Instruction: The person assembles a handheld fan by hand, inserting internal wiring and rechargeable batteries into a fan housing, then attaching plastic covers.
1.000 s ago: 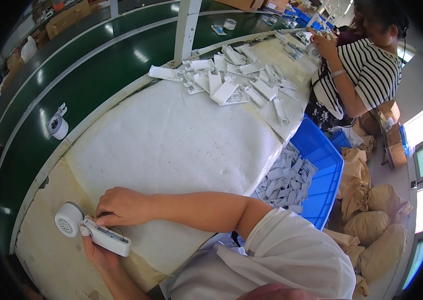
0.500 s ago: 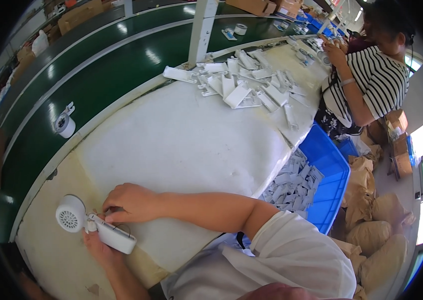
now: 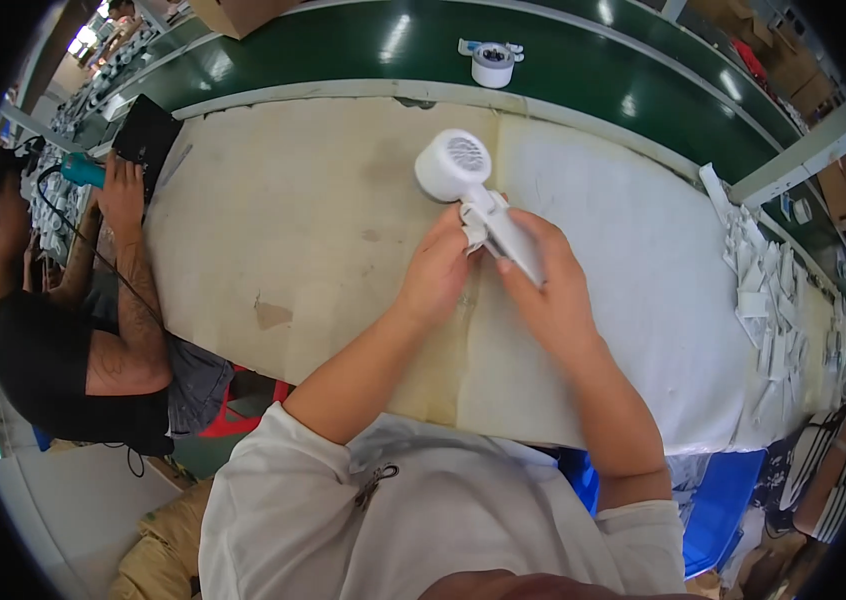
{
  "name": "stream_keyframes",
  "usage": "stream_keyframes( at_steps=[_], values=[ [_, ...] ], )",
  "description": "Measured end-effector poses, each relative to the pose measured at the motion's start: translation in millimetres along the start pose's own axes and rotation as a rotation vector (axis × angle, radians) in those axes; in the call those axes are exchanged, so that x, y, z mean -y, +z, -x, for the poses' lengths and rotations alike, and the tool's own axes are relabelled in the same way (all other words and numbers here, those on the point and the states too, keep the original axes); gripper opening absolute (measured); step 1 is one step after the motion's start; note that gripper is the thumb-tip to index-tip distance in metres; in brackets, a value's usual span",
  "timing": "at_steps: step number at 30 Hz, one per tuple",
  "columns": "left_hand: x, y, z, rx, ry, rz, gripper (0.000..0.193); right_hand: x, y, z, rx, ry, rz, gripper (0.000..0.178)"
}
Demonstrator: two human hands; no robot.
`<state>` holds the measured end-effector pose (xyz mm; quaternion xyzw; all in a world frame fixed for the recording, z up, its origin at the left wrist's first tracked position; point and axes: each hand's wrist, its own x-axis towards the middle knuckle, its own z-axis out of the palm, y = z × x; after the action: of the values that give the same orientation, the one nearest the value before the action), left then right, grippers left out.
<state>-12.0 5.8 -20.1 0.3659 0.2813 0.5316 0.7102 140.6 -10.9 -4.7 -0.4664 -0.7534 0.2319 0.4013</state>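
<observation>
A white handheld fan (image 3: 455,165) with a round grilled head and a slim handle is between my two hands over the worktable. My left hand (image 3: 436,268) is closed round the hinged neck just below the head, and a white piece shows at its fingers. Along the handle (image 3: 513,243), my right hand (image 3: 551,285) grips from the right side with the thumb on the near edge. The undersides of the fan and most fingertips are hidden.
Beyond the table (image 3: 313,190) runs a green conveyor belt (image 3: 343,55) carrying another fan part (image 3: 492,65). White plastic pieces (image 3: 768,285) are heaped at right, above a blue bin (image 3: 728,505). To the left, a co-worker (image 3: 73,350) holds a teal power tool (image 3: 82,170).
My view has swung left, bringing the left co-worker in. The fan now points away from me, and my right hand has gone from the thin wires at the handle's top to gripping the handle.
</observation>
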Motion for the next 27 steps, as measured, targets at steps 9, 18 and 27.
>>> stream_keyframes(
  at_steps=[9, 18, 27],
  values=[
    [-11, 7, 3, -0.014, 0.062, 0.028, 0.054, -11, -6, -6, 0.262, 0.571, -1.282, 0.053],
    [-1, -1, -2, -0.034, 0.138, -0.031, 0.050, -19, -3, -4, 0.296, 0.560, -1.230, 0.055],
    [0, 1, -3, -0.004, 0.218, -0.060, 0.051, -27, -1, -4, 0.317, 0.529, -1.230, 0.059]
  ],
)
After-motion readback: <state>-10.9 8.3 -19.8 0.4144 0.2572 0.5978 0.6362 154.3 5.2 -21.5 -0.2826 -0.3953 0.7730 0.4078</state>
